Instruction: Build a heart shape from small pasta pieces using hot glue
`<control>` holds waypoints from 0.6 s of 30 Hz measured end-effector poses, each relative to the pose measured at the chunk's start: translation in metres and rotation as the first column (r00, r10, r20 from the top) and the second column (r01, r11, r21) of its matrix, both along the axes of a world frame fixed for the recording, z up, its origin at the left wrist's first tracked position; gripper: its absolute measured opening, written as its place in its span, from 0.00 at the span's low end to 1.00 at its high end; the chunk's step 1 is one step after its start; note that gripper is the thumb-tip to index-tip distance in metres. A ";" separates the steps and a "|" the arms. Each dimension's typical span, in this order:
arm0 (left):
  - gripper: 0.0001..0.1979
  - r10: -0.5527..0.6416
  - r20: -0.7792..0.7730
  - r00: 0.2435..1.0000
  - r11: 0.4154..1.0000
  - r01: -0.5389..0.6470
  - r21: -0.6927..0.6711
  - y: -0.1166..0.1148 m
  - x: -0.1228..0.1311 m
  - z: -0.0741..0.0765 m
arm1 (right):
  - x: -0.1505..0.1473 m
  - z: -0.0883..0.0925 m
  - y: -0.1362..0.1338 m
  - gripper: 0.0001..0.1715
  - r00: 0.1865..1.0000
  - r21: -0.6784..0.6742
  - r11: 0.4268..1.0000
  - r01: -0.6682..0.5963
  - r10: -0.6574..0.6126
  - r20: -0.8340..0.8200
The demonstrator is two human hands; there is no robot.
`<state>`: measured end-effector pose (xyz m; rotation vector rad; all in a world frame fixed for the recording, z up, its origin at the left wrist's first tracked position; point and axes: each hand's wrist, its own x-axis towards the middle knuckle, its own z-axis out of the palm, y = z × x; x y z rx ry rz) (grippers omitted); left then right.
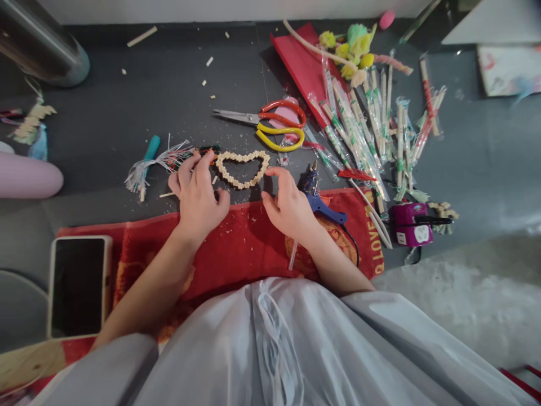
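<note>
A heart-shaped ring of small pale wooden pieces (242,168) lies on the dark floor just past a red cloth (236,248). My left hand (196,196) rests at the heart's left lobe, fingers curled down with their tips touching it. My right hand (288,204) sits at the heart's right side, fingers bent and apart, index tip close to the edge. Neither hand grips anything I can see. A blue glue gun (319,197) lies right beside my right hand.
Scissors with red and yellow handles (274,124) lie beyond the heart. Several wrapped chopsticks (372,129) and red paper (302,62) spread to the right, with a purple device (411,224). A phone (79,285) lies at the left, a frayed tassel (154,163) nearby.
</note>
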<state>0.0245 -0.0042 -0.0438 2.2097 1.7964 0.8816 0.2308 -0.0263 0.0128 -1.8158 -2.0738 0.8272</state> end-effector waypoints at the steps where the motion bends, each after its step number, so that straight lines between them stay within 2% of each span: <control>1: 0.39 -0.013 -0.003 1.000 1.000 0.013 0.003 0.000 0.000 -0.001 | 0.000 0.001 0.001 0.26 1.000 -0.031 1.000 0.006 -0.007 -0.009; 6: 0.36 -0.019 -0.006 1.000 1.000 0.019 -0.008 0.001 -0.001 0.002 | 0.000 0.004 0.005 0.29 0.999 -0.147 0.989 0.029 -0.034 -0.029; 10: 0.34 -0.018 0.010 1.000 0.999 0.019 -0.042 0.002 -0.002 0.004 | 0.004 0.000 0.006 0.28 0.998 -0.161 0.987 0.027 -0.035 -0.047; 13: 0.33 -0.003 0.040 0.999 0.995 0.007 -0.099 0.001 -0.001 0.008 | 0.008 -0.009 0.006 0.25 0.971 -0.150 0.988 0.048 -0.081 -0.226; 18: 0.33 0.037 0.059 0.998 0.980 -0.024 -0.199 0.001 0.002 0.015 | 0.012 -0.026 0.006 0.22 0.827 -0.123 0.984 0.126 -0.173 -0.535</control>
